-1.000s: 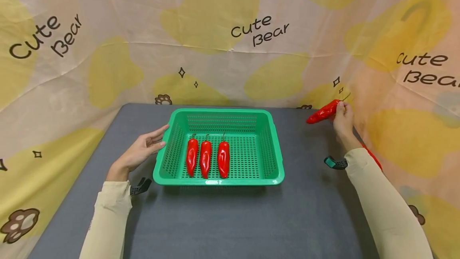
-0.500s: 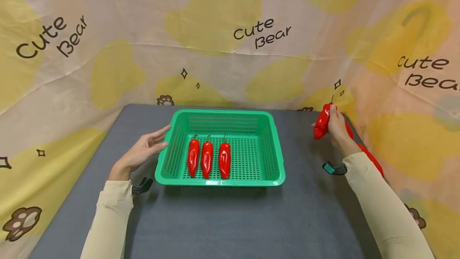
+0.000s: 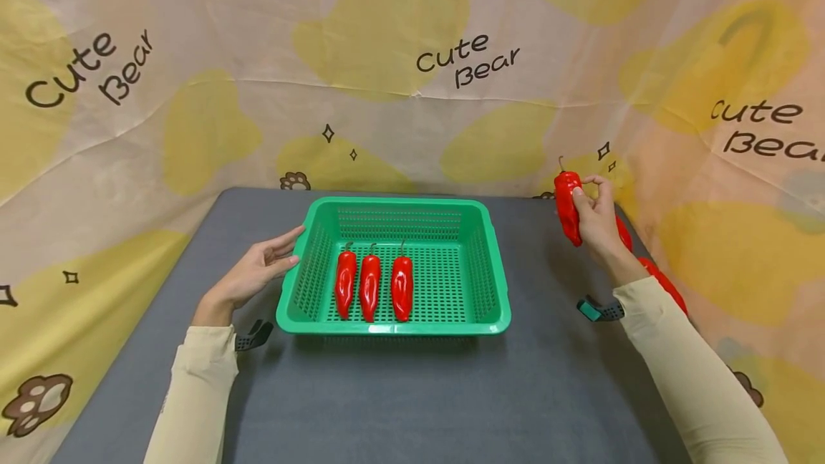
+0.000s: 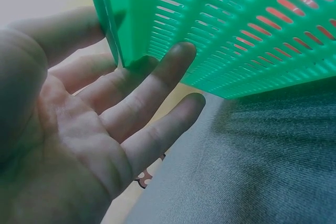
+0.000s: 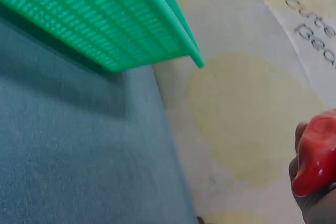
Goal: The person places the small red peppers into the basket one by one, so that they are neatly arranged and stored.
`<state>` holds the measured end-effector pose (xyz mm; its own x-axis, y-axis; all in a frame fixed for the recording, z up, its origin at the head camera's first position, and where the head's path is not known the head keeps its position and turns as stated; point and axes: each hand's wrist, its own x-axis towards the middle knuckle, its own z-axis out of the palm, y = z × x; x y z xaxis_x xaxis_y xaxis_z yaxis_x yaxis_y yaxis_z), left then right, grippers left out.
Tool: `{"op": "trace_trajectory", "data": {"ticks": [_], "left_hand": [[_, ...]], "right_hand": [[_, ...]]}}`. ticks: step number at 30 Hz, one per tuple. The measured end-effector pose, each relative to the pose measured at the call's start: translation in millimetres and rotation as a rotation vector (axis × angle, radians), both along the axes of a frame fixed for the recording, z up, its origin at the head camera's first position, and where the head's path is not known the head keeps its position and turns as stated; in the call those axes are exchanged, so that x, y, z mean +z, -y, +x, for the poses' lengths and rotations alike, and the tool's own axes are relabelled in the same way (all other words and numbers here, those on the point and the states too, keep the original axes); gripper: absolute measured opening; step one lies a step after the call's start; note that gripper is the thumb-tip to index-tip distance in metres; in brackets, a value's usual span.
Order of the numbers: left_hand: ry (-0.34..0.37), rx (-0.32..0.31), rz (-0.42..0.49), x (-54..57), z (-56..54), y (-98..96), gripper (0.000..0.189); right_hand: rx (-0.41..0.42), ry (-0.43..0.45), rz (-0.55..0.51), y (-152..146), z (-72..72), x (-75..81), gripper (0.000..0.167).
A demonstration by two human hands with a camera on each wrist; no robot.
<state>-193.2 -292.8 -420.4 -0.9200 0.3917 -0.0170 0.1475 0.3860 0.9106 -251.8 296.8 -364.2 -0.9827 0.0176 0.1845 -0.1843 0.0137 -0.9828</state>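
A green slotted basket (image 3: pixel 495 263) sits mid-table with three red peppers (image 3: pixel 369 286) lying side by side inside. My left hand (image 3: pixel 258 271) rests open against the basket's left wall (image 4: pixel 157 24), fingers (image 4: pixel 157 82) straight. My right hand (image 3: pixel 596 217) is raised to the right of the basket and grips a red pepper (image 3: pixel 567 208) held upright, stem up; the same pepper (image 5: pixel 315 153) shows at the right edge of the right wrist view. More red peppers (image 3: pixel 664 285) lie on the table behind my right forearm, partly hidden.
The grey table (image 3: pixel 419 392) is ringed by a cloth backdrop (image 3: pixel 399 77) with yellow patches and "Cute Bear" print. The basket's corner (image 5: pixel 197 61) appears in the right wrist view. Bare grey surface lies in front of the basket.
My right hand turned the pepper from lying sideways to upright and brought it slightly left toward the basket. The left hand and the basket stayed put.
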Motion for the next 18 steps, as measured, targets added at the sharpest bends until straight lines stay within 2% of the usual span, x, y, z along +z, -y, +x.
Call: {"op": "trace_trajectory", "data": {"ticks": [4, 9, 13, 18], "left_hand": [[-0.003, 0.003, -0.001, -0.6, 0.5, 0.5, 0.065], [0.0, -0.004, 0.005, -1.1, 2.7, 0.4, 0.065], [0.002, -0.003, 0.007, -1.0, 2.8, -0.4, 0.066], [-0.011, 0.0, -0.004, 0.8, 1.9, -0.9, 0.065]], "right_hand": [[0.03, -0.106, -0.009, 8, 4.9, 4.5, 0.017], [0.111, -0.117, -0.029, 14, 9.9, 12.0, 0.028], [0.177, -0.118, 0.031, 17, 12.4, 16.8, 0.044], [0.265, -0.176, 0.135, 27, 16.1, 20.4, 0.052]]}}
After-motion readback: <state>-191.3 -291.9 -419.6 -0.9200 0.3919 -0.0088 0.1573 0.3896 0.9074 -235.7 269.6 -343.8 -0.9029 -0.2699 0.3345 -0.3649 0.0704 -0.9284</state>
